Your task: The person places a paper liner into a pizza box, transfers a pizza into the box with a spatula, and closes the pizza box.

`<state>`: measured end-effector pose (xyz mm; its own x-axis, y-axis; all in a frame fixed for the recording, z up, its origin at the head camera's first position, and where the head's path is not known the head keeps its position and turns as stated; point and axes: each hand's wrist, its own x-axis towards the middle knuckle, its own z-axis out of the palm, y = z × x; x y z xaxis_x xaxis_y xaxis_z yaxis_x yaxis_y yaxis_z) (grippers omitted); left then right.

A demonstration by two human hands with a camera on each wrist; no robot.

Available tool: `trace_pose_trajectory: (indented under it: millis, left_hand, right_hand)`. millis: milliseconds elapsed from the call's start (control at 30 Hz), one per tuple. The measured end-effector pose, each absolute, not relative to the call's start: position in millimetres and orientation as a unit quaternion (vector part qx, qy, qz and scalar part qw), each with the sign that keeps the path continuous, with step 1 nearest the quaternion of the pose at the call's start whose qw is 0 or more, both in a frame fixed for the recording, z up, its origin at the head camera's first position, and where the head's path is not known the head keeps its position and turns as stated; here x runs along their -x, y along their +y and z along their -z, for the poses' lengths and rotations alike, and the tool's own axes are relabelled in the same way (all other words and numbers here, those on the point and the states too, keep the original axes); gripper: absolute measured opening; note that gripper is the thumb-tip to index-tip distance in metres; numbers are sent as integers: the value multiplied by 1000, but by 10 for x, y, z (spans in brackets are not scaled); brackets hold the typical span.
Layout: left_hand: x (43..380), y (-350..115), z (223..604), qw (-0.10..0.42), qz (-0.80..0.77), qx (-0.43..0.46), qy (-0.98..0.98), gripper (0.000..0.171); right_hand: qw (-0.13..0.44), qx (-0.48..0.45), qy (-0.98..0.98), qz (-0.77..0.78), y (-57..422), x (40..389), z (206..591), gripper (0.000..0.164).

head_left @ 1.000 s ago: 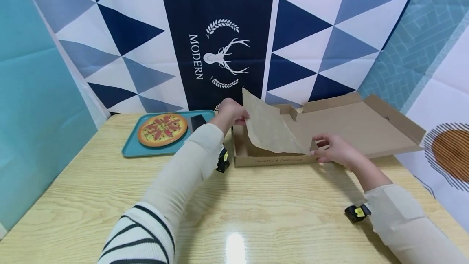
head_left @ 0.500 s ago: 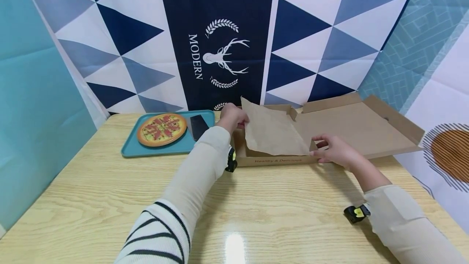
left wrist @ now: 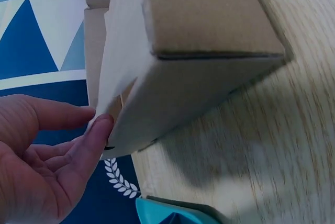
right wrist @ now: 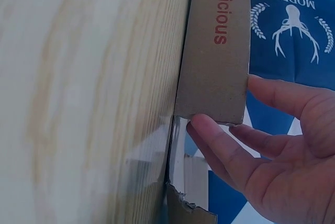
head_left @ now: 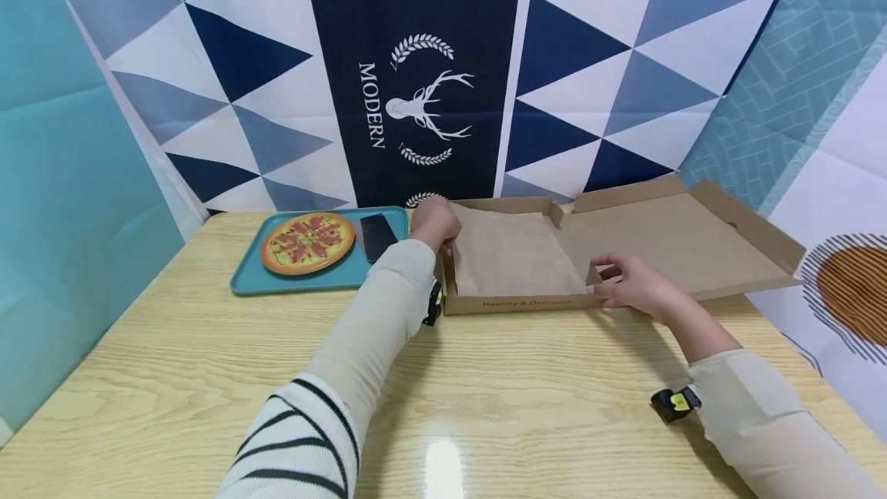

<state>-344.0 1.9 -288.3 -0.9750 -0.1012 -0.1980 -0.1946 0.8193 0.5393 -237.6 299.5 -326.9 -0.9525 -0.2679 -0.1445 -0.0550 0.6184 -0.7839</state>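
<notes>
An opened cardboard pizza box stands on the table, its front wall printed "Healthy & Delicious". Inside it lies a brown paper sheet, nearly flat. At the box's back left, my left hand pinches the sheet's edge between thumb and finger. The left wrist view shows those fingertips at the top of the box wall. My right hand grips the front right corner of the box. In the right wrist view its thumb lies at the wall's upper edge and its fingers at the corner's end.
Left of the box, a teal tray carries a pizza and a dark-handled pizza server. The box's lid spreads out to the right. A patterned cloth hangs behind the table.
The paper's raised left end has come down into the box. My left hand moved slightly right, then lowered with it. The right hand stayed at the corner.
</notes>
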Motion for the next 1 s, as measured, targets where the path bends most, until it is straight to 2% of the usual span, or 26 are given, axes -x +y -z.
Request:
trace_pose_trajectory:
  millis: [133, 267, 367, 467, 567, 633, 767, 867, 1000]
  left_hand:
    - [3456, 12, 2888, 81, -260, 65, 960, 50]
    - [3463, 5, 2885, 84, -259, 59, 960, 41]
    - [3459, -6, 2883, 86, -281, 64, 954, 49]
    - [3452, -16, 2880, 91, -283, 52, 953, 43]
    - [3433, -12, 2875, 106, -209, -35, 972, 25]
    - [3402, 8, 2871, 120, -147, -128, 974, 22]
    - [3261, 112, 2883, 152, -83, -270, 947, 35]
    - [3152, 237, 2920, 172, -66, -305, 935, 44]
    - [3070, 376, 2989, 170, -43, -331, 927, 51]
  right_hand:
    - [124, 90, 891, 428, 2993, 2373, 3265, 67]
    - [124, 90, 891, 429, 2989, 2373, 3266, 67]
    - [124, 90, 889, 431, 2988, 2373, 3266, 67]
    - [124, 90, 888, 433, 2985, 2374, 3268, 67]
    - [123, 91, 890, 430, 2986, 2374, 3271, 67]
    - [123, 93, 890, 429, 2987, 2373, 3272, 67]
    - [122, 93, 890, 430, 2976, 2371, 3270, 66]
    - [124, 92, 890, 430, 2971, 2370, 3265, 66]
    - [124, 92, 891, 426, 2970, 2373, 3263, 67]
